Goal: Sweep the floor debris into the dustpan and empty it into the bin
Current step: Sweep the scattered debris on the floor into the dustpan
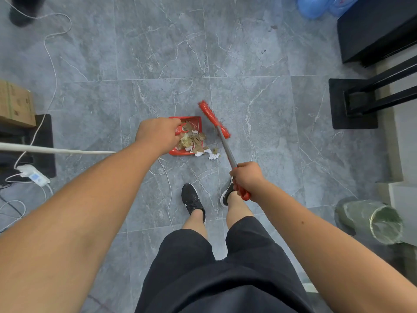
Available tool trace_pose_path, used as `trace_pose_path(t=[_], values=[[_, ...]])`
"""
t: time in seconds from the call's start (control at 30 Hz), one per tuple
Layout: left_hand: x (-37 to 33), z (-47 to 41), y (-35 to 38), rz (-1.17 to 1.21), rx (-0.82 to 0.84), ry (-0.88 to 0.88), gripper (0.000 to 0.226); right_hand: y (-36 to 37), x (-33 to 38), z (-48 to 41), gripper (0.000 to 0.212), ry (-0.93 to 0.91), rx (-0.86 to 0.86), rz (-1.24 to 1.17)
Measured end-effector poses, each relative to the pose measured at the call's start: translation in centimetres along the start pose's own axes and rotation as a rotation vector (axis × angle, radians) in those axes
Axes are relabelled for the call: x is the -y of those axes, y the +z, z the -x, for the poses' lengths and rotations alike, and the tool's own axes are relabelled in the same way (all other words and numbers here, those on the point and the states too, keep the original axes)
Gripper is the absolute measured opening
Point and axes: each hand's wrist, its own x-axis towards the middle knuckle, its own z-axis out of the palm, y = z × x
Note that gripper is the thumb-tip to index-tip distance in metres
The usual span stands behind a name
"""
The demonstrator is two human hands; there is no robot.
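Observation:
A red dustpan (195, 122) rests on the grey tile floor, holding brown and white paper scraps (194, 139). My left hand (158, 134) grips its handle at the pan's left side. A few white and brown scraps (211, 154) lie on the floor just outside the pan's near right edge. My right hand (248, 178) is closed on the red grip of a broom whose metal shaft (228, 150) runs up to a red brush head (213, 118), which sits just right of the pan. A green-lined bin (372, 220) lies at the lower right.
White cables (52, 64) and a power strip (33, 176) trail across the floor on the left, beside a cardboard box (15, 103). Black furniture bases (354, 102) and blue water bottles (316, 5) stand on the right. My feet (193, 199) are below the pan.

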Motion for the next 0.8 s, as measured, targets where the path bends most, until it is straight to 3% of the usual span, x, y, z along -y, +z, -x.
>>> trace_pose_path(t=[0.23, 0.43, 0.5, 0.8], values=[[1.4, -0.3, -1.3, 0.074, 0.06, -0.045, 0.029, -0.2, -0.5, -0.3, 0.024, 0.083, -0.078, -0.032], [4.3, 0.6, -2.5, 0.134, 0.106, -0.111, 0.024, 0.6, -0.1, -0.2, 0.009, 0.213, -0.076, -0.278], [4.8, 1.1, -2.5, 0.158, 0.118, -0.127, 0.022, 1.1, 0.2, -0.2, 0.016, 0.261, -0.038, -0.354], [6.1, 2.6, -1.3, 0.234, 0.154, -0.196, 0.033, 4.0, 0.5, 0.8, 0.01, 0.264, 0.049, -0.366]])
